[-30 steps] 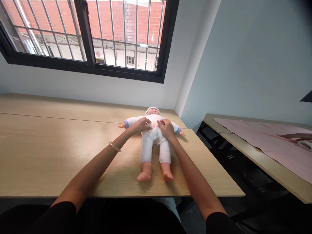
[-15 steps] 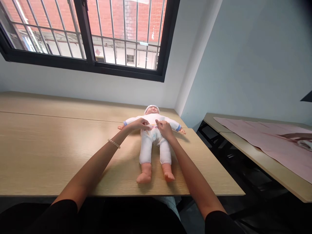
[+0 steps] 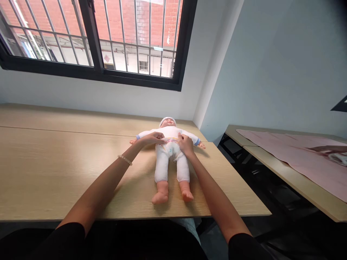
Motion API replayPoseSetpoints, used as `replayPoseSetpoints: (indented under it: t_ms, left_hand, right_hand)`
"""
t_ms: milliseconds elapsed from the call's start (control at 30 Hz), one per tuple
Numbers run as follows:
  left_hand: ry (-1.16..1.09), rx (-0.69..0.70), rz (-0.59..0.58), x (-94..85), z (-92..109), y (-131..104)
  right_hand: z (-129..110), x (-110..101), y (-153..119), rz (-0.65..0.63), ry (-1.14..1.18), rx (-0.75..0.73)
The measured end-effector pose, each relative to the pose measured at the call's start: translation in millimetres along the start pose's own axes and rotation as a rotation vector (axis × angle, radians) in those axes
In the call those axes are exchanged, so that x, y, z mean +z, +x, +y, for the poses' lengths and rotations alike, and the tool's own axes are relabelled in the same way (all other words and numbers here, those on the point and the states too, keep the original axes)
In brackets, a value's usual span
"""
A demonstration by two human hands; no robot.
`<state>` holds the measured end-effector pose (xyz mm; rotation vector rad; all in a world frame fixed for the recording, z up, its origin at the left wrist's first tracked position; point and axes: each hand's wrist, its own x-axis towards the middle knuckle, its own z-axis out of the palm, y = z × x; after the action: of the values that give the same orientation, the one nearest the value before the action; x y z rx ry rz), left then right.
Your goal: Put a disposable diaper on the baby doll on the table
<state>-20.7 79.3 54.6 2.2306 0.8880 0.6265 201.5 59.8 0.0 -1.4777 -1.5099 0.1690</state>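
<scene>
A baby doll (image 3: 161,168) in white clothes with blue cuffs and a white cap lies on its back, feet towards me. Around its hips sits a white diaper (image 3: 171,150) with a coloured print at the waist. My left hand (image 3: 155,138) is closed at the left side of the diaper's waist, its fingertips pinching the edge. At the opposite side of the waist, my right hand (image 3: 185,143) is also closed on the diaper, thumb raised. Both hands partly hide the doll's waist.
The doll lies on a light wooden table (image 3: 67,173) below a barred window (image 3: 135,77). To the right, across a gap, a second table (image 3: 295,186) carries a pink cloth (image 3: 282,151). Another person's arm (image 3: 329,148) reaches over that cloth with something white.
My hands have moved slightly apart along the waist, the right one outward, and more of the diaper's printed front shows between them. The doll stays in place.
</scene>
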Motion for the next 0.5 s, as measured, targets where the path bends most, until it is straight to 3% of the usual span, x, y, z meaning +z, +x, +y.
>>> replayPoseSetpoints:
  t_ms: [333, 500]
  left_hand:
    - [0.016, -0.103, 0.079, -4.4, 10, -9]
    - [-0.015, -0.066, 0.11, -0.8, 5, -6]
  right_hand:
    - [13, 2, 12, -0.01, 0.361, 0.182]
    - [14, 1, 8, 0.008, 0.288, 0.043]
